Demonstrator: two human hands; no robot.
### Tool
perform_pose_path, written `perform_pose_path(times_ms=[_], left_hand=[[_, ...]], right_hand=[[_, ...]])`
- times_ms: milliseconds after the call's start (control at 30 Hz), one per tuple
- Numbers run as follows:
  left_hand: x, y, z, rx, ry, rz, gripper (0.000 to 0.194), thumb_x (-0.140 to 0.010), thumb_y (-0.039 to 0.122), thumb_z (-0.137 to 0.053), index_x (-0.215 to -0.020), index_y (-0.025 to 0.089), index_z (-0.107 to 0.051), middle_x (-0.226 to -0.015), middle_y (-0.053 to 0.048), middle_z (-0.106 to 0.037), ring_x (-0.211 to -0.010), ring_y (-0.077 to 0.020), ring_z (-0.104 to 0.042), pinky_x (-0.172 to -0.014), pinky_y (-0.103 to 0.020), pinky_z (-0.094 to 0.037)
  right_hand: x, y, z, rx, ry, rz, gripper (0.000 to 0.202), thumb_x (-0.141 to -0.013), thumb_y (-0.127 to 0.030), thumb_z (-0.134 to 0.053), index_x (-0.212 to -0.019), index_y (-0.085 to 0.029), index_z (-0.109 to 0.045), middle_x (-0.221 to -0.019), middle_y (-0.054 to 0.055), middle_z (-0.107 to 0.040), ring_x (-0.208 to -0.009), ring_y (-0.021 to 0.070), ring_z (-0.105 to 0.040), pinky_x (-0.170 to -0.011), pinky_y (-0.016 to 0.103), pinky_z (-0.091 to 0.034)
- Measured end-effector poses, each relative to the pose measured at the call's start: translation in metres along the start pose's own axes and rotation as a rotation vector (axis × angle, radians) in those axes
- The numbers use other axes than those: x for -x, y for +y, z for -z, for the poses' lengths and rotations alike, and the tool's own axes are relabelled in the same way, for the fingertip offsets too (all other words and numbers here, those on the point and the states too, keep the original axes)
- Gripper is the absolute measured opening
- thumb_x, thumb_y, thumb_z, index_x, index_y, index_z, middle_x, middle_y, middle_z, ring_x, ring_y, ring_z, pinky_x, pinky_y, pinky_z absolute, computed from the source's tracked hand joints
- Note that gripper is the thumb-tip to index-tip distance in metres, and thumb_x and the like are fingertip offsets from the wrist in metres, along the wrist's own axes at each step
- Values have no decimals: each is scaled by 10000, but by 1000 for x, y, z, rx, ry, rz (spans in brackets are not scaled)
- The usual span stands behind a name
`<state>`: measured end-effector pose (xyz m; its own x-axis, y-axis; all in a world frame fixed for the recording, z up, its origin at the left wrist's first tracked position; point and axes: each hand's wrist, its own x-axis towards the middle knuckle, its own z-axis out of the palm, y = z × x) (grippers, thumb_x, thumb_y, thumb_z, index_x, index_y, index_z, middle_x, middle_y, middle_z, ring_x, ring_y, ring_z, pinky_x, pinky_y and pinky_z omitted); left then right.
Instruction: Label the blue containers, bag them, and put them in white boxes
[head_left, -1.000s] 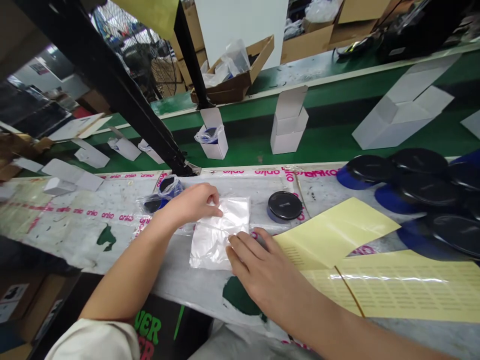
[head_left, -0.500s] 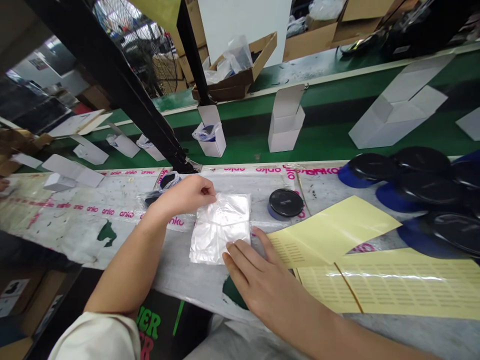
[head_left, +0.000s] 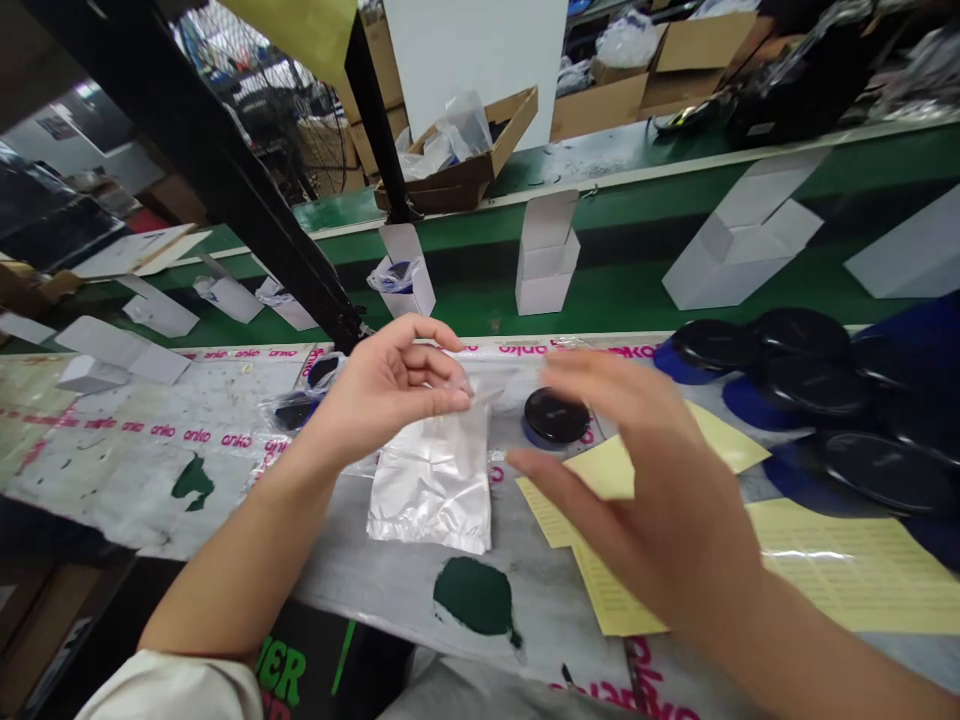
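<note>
A stack of clear plastic bags lies flat on the table in front of me. My left hand is over its far edge, thumb and fingertips pinching a thin clear bag that lifts off the stack. To the right, my right hand is raised and slightly blurred, thumb and fingers apart, holding nothing. Between the hands, just beyond the right thumb, stands a round blue container with a black lid. Yellow label sheets lie beneath and beside the right hand.
Several blue containers with black lids are grouped at the right. Open white boxes stand along the green conveyor. A black post rises at the left. Bagged containers lie beside the left forearm.
My left hand has pulled up a bag from the stack. My right hand has left the stack, rising to the right with its fingers spread. The view has shifted slightly.
</note>
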<state>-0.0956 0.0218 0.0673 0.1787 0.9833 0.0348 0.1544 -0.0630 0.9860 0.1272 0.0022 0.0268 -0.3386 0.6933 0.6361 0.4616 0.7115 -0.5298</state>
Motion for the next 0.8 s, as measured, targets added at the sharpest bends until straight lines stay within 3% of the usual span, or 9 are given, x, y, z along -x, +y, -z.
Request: perform_pose_path(times_ms=[100,167,233,333,400,500,600,667,800], left_hand=[[-2,-3,-18,40,-101,48,455,-744,208,-846,-1133,209,-610,-799,11,-721,-731,-149,-726,-687,-249,-588],[-5,-3,-22,33,-126,48,460,-745,213,-843,-1150,208,-626,-799,7,-709,-749,-148,-712,-693,-249,-577],[-8,-2,-22,-5,-115,53,452,-716,217,-863,-1121,198,-664,-816,3,-695,-770,-142,-689,-704,-245,-560],[-11,-1,-18,-58,-150,135,398,-704,230,-867,-1070,183,-720,-849,-10,-698,-775,-137,-657,-704,-250,-533],[-13,-1,-16,-73,-228,215,243,-744,251,-831,-953,163,-746,-828,-22,-708,-754,-138,-646,-700,-260,-523],[-15,-2,-18,-66,-284,258,170,-769,295,-806,-796,151,-721,-779,-22,-704,-721,-132,-629,-679,-257,-509],[-16,-2,-23,-44,-278,233,224,-747,317,-829,-734,150,-681,-749,-13,-691,-696,-122,-609,-649,-244,-489],[-15,-2,-27,-18,-279,229,263,-724,305,-849,-679,150,-641,-693,1,-664,-647,-108,-583,-605,-232,-459],[-12,-4,-31,67,-238,235,327,-659,253,-901,-635,148,-593,-668,3,-666,-627,-105,-594,-583,-224,-449]], right_hand=[[-23,13,5,-105,-70,-165,585,-852,-407,-736,-1381,-272,-524,-1318,115,-652,-1219,325,-622,-960,496,-548],[-28,19,5,-198,-175,-258,460,-868,-315,-704,-1313,-292,-590,-1074,40,-737,-1017,253,-703,-845,401,-584],[-27,22,6,-250,-221,-360,316,-879,-245,-664,-1191,-296,-663,-843,-13,-730,-806,198,-707,-698,325,-574],[-19,25,12,-259,-220,-464,212,-869,-259,-664,-1077,-277,-703,-754,-20,-723,-685,186,-679,-587,304,-535],[-15,27,16,-251,-250,-500,213,-873,-252,-651,-1077,-281,-704,-745,-21,-731,-669,190,-683,-572,307,-533],[-13,27,19,-204,-257,-474,265,-862,-270,-676,-1126,-283,-685,-807,-6,-755,-715,208,-711,-596,321,-556],[-14,25,18,-105,-142,-270,318,-848,-327,-717,-1154,-253,-676,-1017,62,-768,-934,266,-722,-787,407,-588],[-16,24,17,-72,-100,-169,238,-885,-281,-668,-1120,-247,-684,-980,56,-762,-934,253,-714,-849,421,-577],[-16,24,16,-97,-166,-156,123,-919,-185,-601,-939,-247,-706,-812,1,-748,-774,187,-703,-785,353,-581]])
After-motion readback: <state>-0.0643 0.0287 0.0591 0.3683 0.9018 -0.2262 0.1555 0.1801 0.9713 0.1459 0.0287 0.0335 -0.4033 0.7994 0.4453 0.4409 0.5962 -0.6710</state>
